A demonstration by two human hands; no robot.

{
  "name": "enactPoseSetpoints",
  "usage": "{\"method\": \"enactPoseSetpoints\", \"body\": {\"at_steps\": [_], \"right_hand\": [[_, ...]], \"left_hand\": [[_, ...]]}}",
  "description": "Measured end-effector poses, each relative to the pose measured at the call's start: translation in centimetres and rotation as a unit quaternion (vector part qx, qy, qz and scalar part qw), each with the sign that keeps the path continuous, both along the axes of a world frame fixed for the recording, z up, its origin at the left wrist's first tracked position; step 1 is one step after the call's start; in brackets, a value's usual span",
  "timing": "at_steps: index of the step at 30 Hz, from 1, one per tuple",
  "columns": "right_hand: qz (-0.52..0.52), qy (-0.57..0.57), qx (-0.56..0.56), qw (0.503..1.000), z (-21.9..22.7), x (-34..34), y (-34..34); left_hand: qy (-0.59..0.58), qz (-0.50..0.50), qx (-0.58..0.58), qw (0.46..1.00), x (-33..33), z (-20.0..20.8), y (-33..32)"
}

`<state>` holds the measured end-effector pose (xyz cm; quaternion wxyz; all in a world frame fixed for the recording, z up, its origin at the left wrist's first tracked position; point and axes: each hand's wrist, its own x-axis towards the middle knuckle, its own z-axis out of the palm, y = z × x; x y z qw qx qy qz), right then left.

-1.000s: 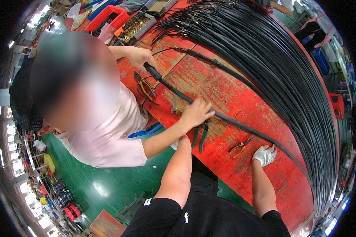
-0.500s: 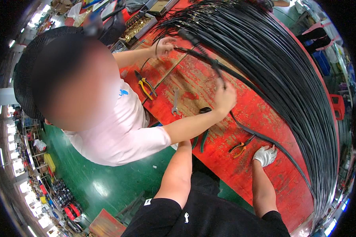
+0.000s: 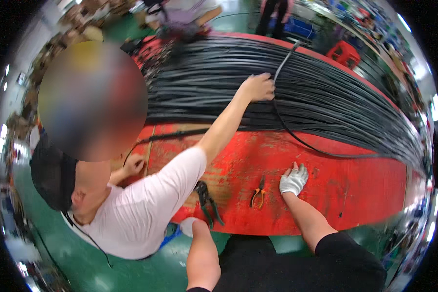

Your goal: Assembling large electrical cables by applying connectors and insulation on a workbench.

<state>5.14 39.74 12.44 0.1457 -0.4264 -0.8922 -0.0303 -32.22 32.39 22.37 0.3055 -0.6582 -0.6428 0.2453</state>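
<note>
My right hand [image 3: 294,179], in a white glove, rests on the red tabletop with its fingers apart, holding nothing. Just left of it lie pliers with orange and black handles [image 3: 258,194]. At the near edge of the table is my left hand [image 3: 188,226], also gloved; its fingers are hidden, so its grip cannot be made out. A green-handled hand tool [image 3: 208,204] lies right beside it. A co-worker's outstretched hand [image 3: 259,87] grips a single black cable [image 3: 291,132] above the thick spread of black cables [image 3: 214,80]. The co-worker's other hand [image 3: 134,165] is near the table's left end.
The co-worker [image 3: 146,204], in a pale shirt, leans over the table on my left, close to my left arm. A red plastic stool [image 3: 344,53] stands beyond the far edge. Other people stand across the table.
The view has swung to the right. The co-worker's one hand has moved across the cable bundle, drawing the single cable with it. My right hand still rests on the tabletop.
</note>
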Motion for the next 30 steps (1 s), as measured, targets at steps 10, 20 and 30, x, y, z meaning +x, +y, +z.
{"method": "enactPoseSetpoints", "body": {"at_steps": [10, 20, 30], "right_hand": [[-0.006, 0.062, 0.025, 0.998, 0.3, 1.0, 1.4], [-0.014, 0.056, 0.012, 0.998, -0.2, 1.5, 1.9], [-0.005, 0.051, 0.003, 0.999, 0.6, 1.2, 1.9]], "left_hand": [[-0.313, -0.195, -0.007, 0.93, 10.5, -12.2, 10.3], [-0.234, -0.09, 0.237, 0.938, 6.6, -7.8, 7.7], [-0.2, 0.24, 0.151, 0.938, 12.1, -17.1, -14.5]]}}
